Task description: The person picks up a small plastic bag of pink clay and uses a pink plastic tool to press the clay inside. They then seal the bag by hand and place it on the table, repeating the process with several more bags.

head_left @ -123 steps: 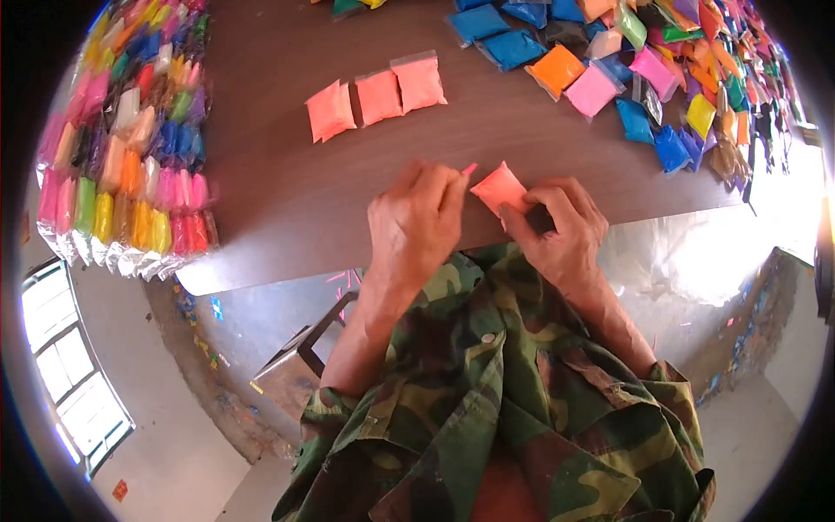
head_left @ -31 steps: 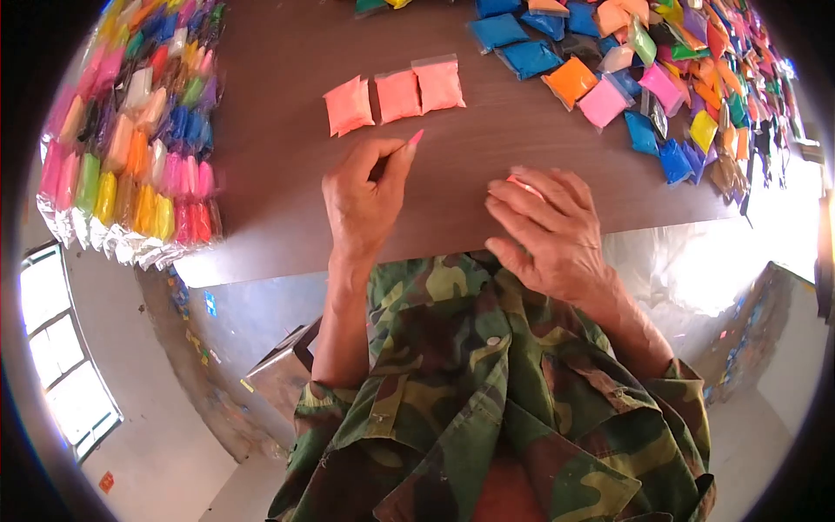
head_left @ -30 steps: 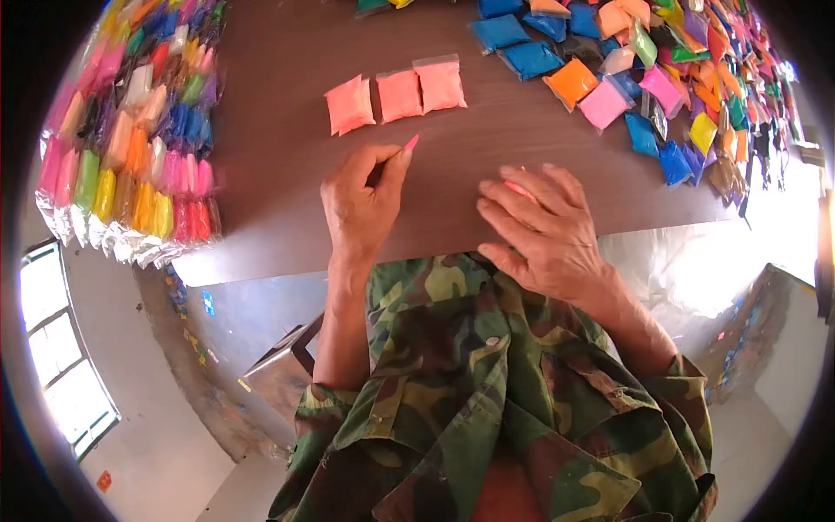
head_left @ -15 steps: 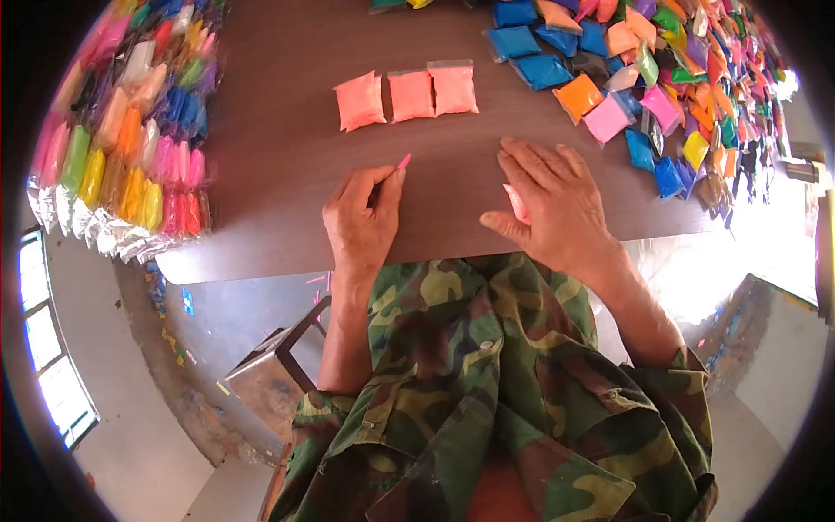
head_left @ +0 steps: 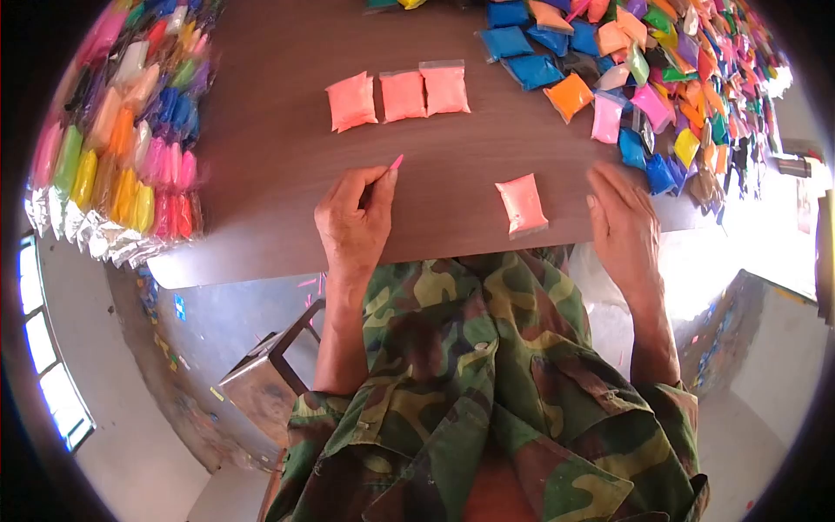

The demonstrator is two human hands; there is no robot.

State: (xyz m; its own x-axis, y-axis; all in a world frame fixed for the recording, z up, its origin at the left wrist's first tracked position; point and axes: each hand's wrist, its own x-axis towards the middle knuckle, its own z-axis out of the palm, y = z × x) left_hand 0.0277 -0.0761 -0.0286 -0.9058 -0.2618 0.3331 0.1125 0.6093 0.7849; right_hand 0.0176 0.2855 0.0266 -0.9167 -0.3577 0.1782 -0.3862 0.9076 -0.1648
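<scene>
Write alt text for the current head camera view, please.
A person's left hand pinches a small pink strip above a brown table; the right hand is to the right of a salmon-pink packet, not touching it. Three similar packets lie beyond, with colourful packets massed at left and right.

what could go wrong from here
The lone coral packet lies near the front edge of the table, so a stray nudge might send it off. The right hand is close to the heap of coloured bags and could knock a few loose. The left hand pinches only a small pink piece, which might slip.
</scene>
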